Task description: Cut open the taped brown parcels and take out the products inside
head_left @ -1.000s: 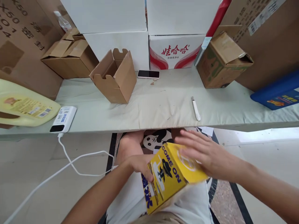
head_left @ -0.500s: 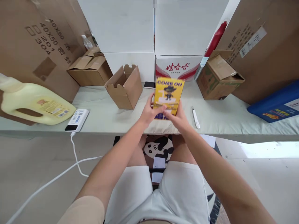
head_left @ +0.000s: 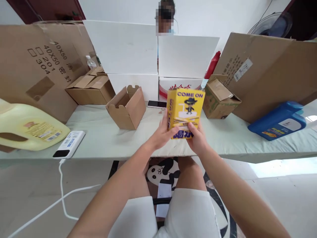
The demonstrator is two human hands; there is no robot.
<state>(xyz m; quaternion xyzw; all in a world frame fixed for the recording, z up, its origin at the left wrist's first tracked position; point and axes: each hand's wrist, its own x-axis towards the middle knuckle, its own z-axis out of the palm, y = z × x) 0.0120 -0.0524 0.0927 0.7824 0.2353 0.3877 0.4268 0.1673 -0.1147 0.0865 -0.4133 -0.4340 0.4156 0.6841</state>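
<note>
A yellow box [head_left: 188, 104] with "COME ON" and a hatted figure on its front is held upright above the table's front part. My left hand [head_left: 162, 132] grips its left side, thumb across the lower front. On the right side my right hand [head_left: 197, 135] holds it too, its thumb on the front. The box's left side face shows. An open brown carton [head_left: 135, 110] stands on the table to the left of my hands. Behind the yellow box lies a phone [head_left: 157, 104]. The white cutter seen earlier does not show now.
On the left are a yellow jug [head_left: 37, 127], a white power bank [head_left: 70, 143] with a cable and a closed carton [head_left: 92, 87]. Another carton [head_left: 219, 99] and a blue bottle [head_left: 279, 122] stand right. White panels [head_left: 131, 48] rise behind; a person [head_left: 167, 16] is beyond them.
The view has tilted up, bringing the person's head and the room behind into sight. The yellow box has turned so that its left side shows, still in both my hands.
</note>
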